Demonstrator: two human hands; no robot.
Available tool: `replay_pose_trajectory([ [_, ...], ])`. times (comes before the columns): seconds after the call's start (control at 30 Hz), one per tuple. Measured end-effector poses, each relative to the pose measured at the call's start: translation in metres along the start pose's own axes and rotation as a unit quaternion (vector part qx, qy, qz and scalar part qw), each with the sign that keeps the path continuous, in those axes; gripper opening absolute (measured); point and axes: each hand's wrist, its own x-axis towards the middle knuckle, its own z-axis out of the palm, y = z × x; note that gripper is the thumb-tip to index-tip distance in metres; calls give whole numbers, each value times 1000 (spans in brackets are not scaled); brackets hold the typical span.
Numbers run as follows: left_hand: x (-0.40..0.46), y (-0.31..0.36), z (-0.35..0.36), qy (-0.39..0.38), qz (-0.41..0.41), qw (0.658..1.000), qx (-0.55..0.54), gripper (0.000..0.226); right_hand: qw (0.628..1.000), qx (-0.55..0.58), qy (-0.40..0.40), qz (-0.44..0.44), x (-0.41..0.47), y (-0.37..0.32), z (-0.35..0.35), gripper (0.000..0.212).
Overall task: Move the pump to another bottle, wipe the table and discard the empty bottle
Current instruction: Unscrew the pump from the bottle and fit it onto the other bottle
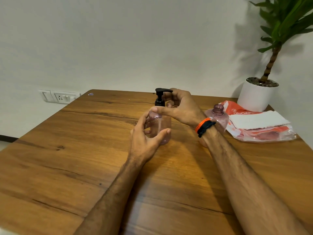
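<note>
A clear pink bottle [160, 126] stands upright at the middle of the wooden table [71, 150], with a black pump [160, 97] on its neck. My left hand [145, 138] curls loosely around the bottle's body from the left; whether it touches is unclear. My right hand [181, 107] grips the pump's collar from the right, thumb across the bottle's shoulder. A second pink bottle [218, 116], open-necked with no pump, stands behind my right wrist and is partly hidden by it.
An orange-and-clear plastic pack [264, 134] with white tissues [259, 120] on top lies at the right edge. A potted plant in a white pot [255, 97] stands at the far right corner. A wall socket [59, 97] sits beyond the table's left corner.
</note>
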Motion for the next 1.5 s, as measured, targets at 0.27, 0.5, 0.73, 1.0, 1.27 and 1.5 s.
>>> replay_pose_trajectory([
  [0.27,0,2,-1,10,13,1000,-8,77,1000,28,-2,-9,-3,-3,-1,30],
  [0.5,0,0,0,-4,11,1000,0,80,1000,7,29,2,-2,-2,2,45],
  [0.73,0,0,0,1,19,1000,-15,79,999,29,-27,-23,-1,-1,-3,32],
  [1.0,-1,2,-1,-3,29,999,-25,75,999,-23,37,-6,-2,-3,3,36],
  [1.27,0,2,-1,3,24,999,-22,80,996,47,64,-48,-1,-16,-1,33],
  [1.5,-1,2,-1,-5,17,1000,-15,81,988,40,131,-77,-3,-22,-2,35],
])
